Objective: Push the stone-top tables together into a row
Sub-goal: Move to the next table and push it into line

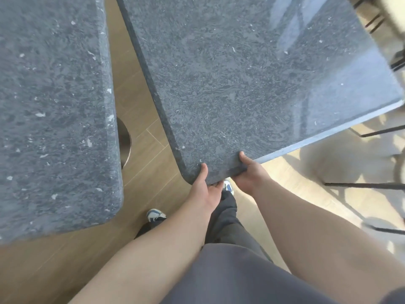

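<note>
Grey speckled stone everywhere in this one. On the left sits one stone-top table [54, 117], its worktop dark grey with white flecks, and a round metal base [125, 142] pokes out under its right edge. Between it and the next one is a wedge of wood-look plank floor [142, 137], so the two tables are apart and angled, not lined up. The second stone-top table [252, 84] fills the middle and right, with window glare on its far right side. The person's left hand [202, 194] grips its near rounded corner, thumb on top, fingers curled under the edge. The right hand [249, 174] clamps the same edge just beside it, thumb up top too. Below are grey trousers [225, 218] and white-blue sneakers [154, 215]. Thin black chair legs [363, 185] show on the sunlit floor at right.
</note>
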